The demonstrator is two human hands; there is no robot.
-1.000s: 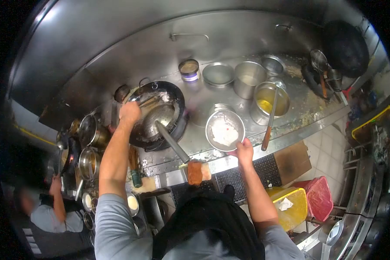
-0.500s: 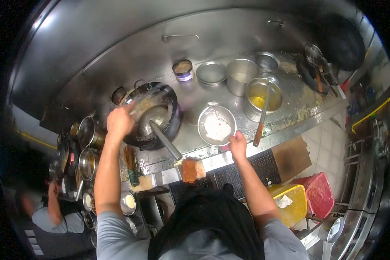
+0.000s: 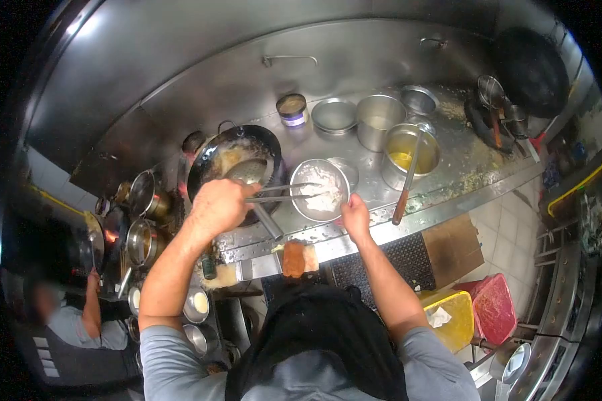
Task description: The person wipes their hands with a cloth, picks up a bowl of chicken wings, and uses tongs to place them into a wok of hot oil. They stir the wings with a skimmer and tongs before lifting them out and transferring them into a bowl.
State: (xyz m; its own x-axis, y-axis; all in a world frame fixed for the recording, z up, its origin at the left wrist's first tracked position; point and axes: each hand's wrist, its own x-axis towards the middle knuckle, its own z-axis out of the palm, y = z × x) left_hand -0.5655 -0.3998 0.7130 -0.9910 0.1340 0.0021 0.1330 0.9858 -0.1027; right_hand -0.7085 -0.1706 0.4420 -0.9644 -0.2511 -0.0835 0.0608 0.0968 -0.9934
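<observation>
My left hand [image 3: 222, 206] is closed on a pair of metal tongs [image 3: 284, 192], whose tips reach over the bowl. My right hand [image 3: 355, 215] grips the rim of the metal bowl [image 3: 346, 182], which is tilted a little to the left. White, floury contents [image 3: 324, 194] lie in the bowl. Left of it, a black wok [image 3: 272, 142] holds bubbling oil with browned pieces [image 3: 231, 157]. A perforated ladle [image 3: 249, 171] rests in the wok, its thick metal handle pointing toward me.
Behind the bowl stand a tin [image 3: 292, 110], a lidded-looking round pan [image 3: 334, 115] and a steel pot [image 3: 379, 120]. A pot of yellow liquid [image 3: 401, 159] holds a wooden-handled ladle [image 3: 400, 206]. An orange-brown cloth [image 3: 293, 259] lies at the front edge. A co-worker [image 3: 80, 324] is at the far left.
My left hand has moved from over the wok down and right, bringing the tongs over the bowl. The bowl and my right hand have shifted slightly left. The view has shifted a little.
</observation>
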